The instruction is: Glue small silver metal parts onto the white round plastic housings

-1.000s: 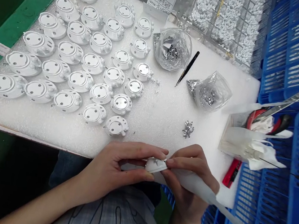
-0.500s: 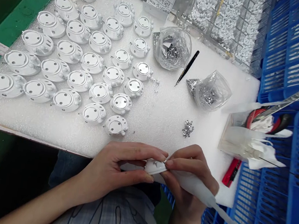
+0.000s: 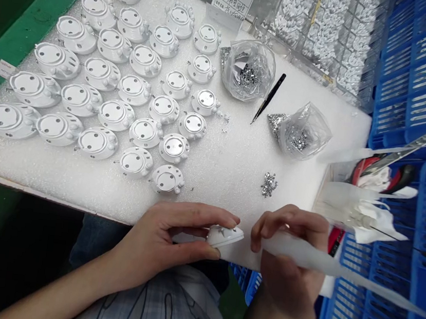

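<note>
My left hand (image 3: 176, 232) pinches a small white plastic part (image 3: 225, 236) by its edges over the front edge of the foam sheet. Its rim tilts up to the right, and small metal bits show on its upper side. My right hand (image 3: 294, 257) is a short way to the right, off the part, its fingers curled. A translucent plastic dropper (image 3: 302, 251) lies across this palm, its long thin stem pointing right, partly smeared by motion. Whether the fingertips also hold something small cannot be made out. Beyond the hands lies a small pile of tiny shiny metal pieces (image 3: 269, 185).
Rows of white parts (image 3: 98, 143) stand on the white foam sheet (image 3: 232, 157). Two plastic bags (image 3: 249, 71) of metal pieces and black tweezers (image 3: 269, 98) lie behind. At right are a tool holder (image 3: 328, 189) and blue crates (image 3: 412, 80); a labelled tray of parts (image 3: 330, 29) is at the back.
My right hand has drawn away from the white part to the right, carrying the dropper with it. My left hand keeps its hold on the part, almost unmoved.
</note>
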Motion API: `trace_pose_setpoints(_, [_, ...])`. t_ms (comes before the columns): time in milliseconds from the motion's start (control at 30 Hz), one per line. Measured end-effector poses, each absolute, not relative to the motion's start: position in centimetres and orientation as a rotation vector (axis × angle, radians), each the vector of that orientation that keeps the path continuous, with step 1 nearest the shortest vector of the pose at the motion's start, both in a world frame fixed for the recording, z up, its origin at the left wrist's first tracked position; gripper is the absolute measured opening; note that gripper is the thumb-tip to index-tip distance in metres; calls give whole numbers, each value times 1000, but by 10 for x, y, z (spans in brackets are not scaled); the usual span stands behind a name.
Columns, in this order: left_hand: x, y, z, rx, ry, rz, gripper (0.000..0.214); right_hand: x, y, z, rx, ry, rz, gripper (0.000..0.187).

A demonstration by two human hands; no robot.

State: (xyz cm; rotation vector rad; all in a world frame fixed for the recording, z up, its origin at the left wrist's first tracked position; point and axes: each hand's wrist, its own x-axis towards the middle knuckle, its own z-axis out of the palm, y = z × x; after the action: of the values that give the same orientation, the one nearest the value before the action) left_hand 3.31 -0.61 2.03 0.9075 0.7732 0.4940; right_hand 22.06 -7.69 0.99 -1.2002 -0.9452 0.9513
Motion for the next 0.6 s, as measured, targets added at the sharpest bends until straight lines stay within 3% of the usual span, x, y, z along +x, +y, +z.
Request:
trace_pose_setpoints(233, [36,-5,30,836,867,500,31,229,-79,6,-1256,-892,1017,14])
trace_pose_setpoints(467, [35,-10,29,801,877,518,28,233,-80,2,-1264,-837,942,36])
trace_pose_setpoints(600, [38,-17,24,456,759,522,22,235,-71,11,-1235,-736,923,43])
